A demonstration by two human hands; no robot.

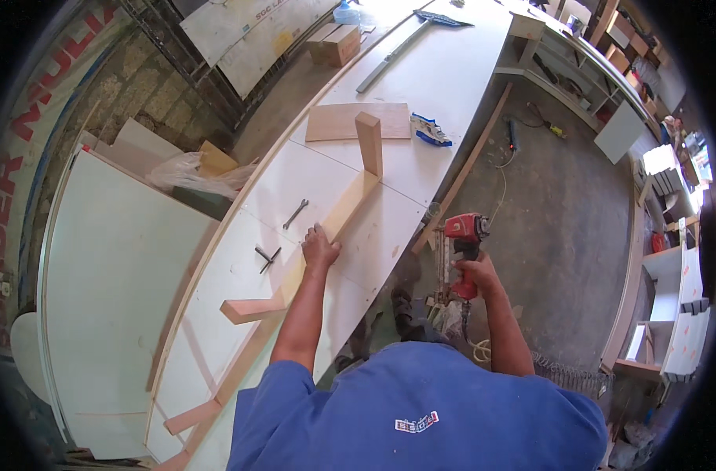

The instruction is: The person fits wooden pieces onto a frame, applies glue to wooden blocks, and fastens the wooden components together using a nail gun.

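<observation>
My left hand (pixel 321 246) is closed over the edge of a long pale wooden strip (pixel 350 206) lying along the white worktable (pixel 224 286). Short wooden blocks stick out from this strip: one upright block (pixel 369 145) at its far end, another block (pixel 253 308) nearer me, and a third (pixel 193 416) at the lower left. In my right hand (pixel 481 276) is a red nail gun (pixel 464 228), its handle wrapped by my fingers. It is off the table's right edge, apart from the wood, with a hose (pixel 465 318) hanging below it.
On the table lie a wrench (pixel 296 214), a black T-shaped tool (pixel 268 259), a thin wooden board (pixel 326 123), a blue-and-white packet (pixel 430 130) and a long metal bar with a dark blue head (pixel 397 55). White panels (pixel 122 290) lean at left. A cable (pixel 505 177) crosses the floor.
</observation>
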